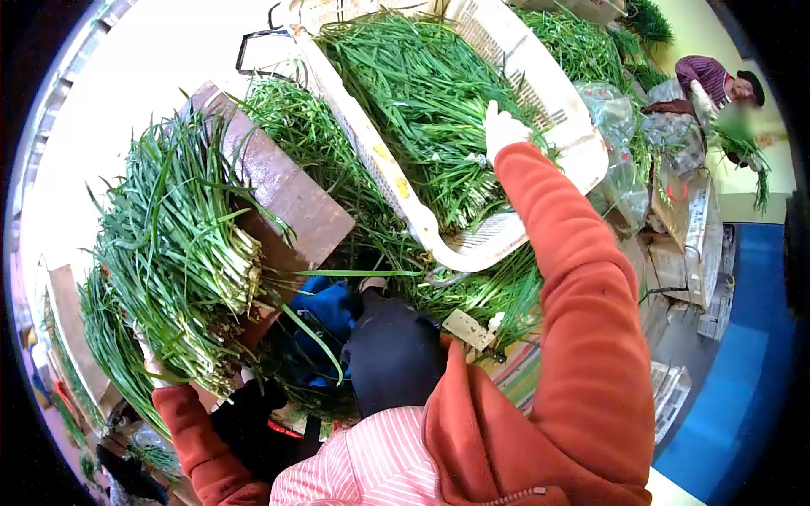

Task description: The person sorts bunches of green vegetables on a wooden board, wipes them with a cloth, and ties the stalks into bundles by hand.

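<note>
Nearest are a pink-and-white striped shirt [363,451] and an orange jacket [582,363], its sleeves reaching out to both sides. A dark knee [395,354] shows just past the shirt, with blue cloth [325,310] beside it and a small pale block [468,330] on the other side.

To the left, the left hand [153,364] is against a thick bunch of greens [181,244]. The stalks cover most of its fingers, so I cannot tell whether they are closed round the bunch. The pale cut ends lean toward the knee and the long leaves spread up and outward, partly over a brown board [295,198], which stands at a slant.

Farther out, loose greens [312,152] lie between the board and a large, tilted white basket [580,156]. Inside it is a deep layer of cut greens [413,93], some with pale ends toward the near corner. The right hand [504,135] is over these, near the basket's right wall, one finger stretched out; whether the others grip any stalks I cannot tell.

Beyond the basket are clear plastic bags [612,126], another heap of greens [569,46] and a crate [688,266]. At the far right, another person [704,72] holds a leafy bundle [742,143] near a blue floor strip [726,379].
</note>
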`<state>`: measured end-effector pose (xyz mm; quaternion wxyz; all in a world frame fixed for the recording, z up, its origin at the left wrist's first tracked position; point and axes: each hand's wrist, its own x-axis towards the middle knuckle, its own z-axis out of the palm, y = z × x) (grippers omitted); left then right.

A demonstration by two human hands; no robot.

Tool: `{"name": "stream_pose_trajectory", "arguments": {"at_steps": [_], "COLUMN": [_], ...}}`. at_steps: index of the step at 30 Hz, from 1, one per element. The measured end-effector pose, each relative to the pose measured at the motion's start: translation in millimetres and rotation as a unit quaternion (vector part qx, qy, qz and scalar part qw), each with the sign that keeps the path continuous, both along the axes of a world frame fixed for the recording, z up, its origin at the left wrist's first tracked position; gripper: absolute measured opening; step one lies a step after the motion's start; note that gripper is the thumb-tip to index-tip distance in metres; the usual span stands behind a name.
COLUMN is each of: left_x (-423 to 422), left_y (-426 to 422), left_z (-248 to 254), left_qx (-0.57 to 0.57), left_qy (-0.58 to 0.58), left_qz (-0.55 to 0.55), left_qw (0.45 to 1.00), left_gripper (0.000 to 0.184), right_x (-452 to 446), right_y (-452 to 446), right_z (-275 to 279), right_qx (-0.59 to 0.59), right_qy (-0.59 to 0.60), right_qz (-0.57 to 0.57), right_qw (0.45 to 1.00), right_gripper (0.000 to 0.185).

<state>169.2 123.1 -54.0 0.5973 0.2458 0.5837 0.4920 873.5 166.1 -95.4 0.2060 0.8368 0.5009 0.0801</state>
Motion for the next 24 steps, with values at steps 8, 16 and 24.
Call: {"name": "stream_pose_trajectory", "arguments": {"at_steps": [8, 16, 24], "left_x": [-29.4, 61.2, 66.5], "left_y": [0.8, -10.1, -0.8], "left_z": [-18.2, 47.0, 28.3], "left_qx": [0.031, 0.005, 0.017], "left_qy": [0.015, -0.029, -0.088], "left_qz": [-0.005, 0.14, -0.046], "left_qw": [0.999, 0.99, 0.995], "left_gripper": [0.056, 0.068, 0.056], "right_x": [36.0, -157.0, -356.3], "right_y": [2.9, -26.1, 16.3], "right_z": [-134.9, 105.1, 118.6], "right_qx": [0.004, 0.266, -0.08], "right_qy": [0.389, 0.481, 0.659], "right_qz": [-0.331, 0.141, 0.124], "right_qw": [0.86, 0.824, 0.737], "right_gripper": [0.068, 0.057, 0.129]}}
